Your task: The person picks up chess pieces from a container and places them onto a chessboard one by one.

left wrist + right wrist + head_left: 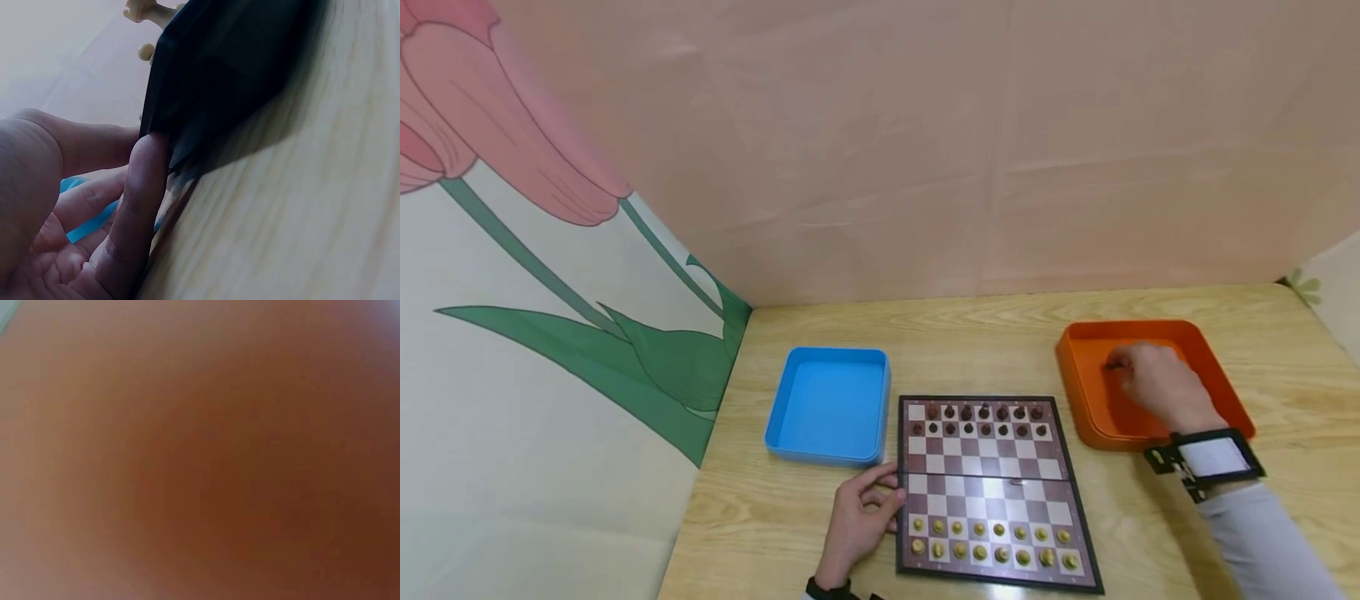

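Observation:
A folding magnetic chessboard (pixel 963 464) lies on the table, with dark pieces (pixel 984 412) in two rows at its far end and gold pieces (pixel 1002 554) in two rows at the near end. My left hand (pixel 859 518) grips the board's left edge. The left wrist view shows the fingers (pixel 145 165) at the board's dark rim. Inside the orange tray (pixel 1084 417), my right hand (pixel 1165 387) pinches a dark chess piece (pixel 1114 364), mostly covered by the fingers. The right wrist view is only an orange-brown blur.
A blue tray (pixel 827 455) stands to the left of the board, beyond my left hand. The wooden table (pixel 970 342) ends at a pale hanging cloth (pixel 1000 208) behind, and a flower-printed cloth (pixel 587 350) borders it on the left.

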### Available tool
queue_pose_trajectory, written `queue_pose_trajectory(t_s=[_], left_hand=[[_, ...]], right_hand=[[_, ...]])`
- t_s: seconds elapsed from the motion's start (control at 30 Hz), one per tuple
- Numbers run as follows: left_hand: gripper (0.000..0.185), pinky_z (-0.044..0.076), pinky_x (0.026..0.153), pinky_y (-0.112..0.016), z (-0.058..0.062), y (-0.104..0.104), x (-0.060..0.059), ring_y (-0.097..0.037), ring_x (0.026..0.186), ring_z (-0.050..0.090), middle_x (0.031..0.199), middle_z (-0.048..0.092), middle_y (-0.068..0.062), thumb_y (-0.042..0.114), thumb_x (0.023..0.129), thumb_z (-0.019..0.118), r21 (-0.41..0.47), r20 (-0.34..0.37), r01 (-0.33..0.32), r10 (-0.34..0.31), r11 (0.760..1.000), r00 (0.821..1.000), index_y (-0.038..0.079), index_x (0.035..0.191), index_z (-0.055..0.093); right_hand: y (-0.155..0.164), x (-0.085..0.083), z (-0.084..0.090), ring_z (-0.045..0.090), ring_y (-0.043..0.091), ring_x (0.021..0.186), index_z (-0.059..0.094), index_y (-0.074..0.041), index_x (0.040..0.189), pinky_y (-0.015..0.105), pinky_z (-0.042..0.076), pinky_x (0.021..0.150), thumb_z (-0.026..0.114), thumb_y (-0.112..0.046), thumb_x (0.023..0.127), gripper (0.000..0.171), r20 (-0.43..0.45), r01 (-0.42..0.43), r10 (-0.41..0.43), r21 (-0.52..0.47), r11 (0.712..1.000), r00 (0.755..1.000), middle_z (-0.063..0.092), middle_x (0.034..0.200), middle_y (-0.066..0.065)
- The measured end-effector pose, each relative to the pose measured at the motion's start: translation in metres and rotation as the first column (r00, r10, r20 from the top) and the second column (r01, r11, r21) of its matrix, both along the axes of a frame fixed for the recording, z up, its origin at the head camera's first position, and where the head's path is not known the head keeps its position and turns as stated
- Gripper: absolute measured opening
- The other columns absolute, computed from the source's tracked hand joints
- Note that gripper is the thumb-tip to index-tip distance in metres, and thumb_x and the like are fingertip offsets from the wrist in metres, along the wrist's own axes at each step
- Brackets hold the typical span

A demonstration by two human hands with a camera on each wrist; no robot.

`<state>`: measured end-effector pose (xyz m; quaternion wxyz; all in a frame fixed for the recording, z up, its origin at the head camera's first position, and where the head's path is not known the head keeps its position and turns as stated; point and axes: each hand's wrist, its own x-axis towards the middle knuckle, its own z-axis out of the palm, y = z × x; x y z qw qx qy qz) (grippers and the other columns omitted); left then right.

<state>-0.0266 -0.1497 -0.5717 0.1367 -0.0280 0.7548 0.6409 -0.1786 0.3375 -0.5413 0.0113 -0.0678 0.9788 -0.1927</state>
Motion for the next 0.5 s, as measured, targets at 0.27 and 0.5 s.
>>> queue_pose_trajectory(t_s=[0.27, 0.5], left_hand=[[0.045, 0.068, 0.058, -0.031, 0.000, 0.000, 0.000, -0.011, 0.073, 0.071, 0.114, 0.072, -0.012, 0.015, 0.097, 0.080, 0.004, 0.000, 0.004, -0.004, 1.000, 1.000, 0.007, 0.140, 0.069], [0.045, 0.068, 0.059, -0.032, -0.001, 0.000, 0.000, -0.010, 0.073, 0.071, 0.114, 0.072, -0.013, 0.015, 0.097, 0.079, 0.008, -0.007, 0.003, -0.003, 1.000, 1.000, 0.006, 0.140, 0.069]], right_hand=[[-0.004, 0.005, 0.013, 0.067, 0.029, 0.070, 0.070, 0.008, 0.114, 0.050, 0.062, 0.055, 0.077, -0.001, 0.091, 0.026, -0.024, 0.042, -0.042, -0.025, 0.999, 0.999, 0.073, 0.103, 0.030], [-0.015, 0.014, 0.036, 0.065, 0.025, 0.065, 0.071, 0.008, 0.109, 0.041, 0.058, 0.046, 0.075, -0.001, 0.092, 0.019, -0.096, 0.013, -0.018, -0.046, 0.999, 0.995, 0.074, 0.102, 0.030]])
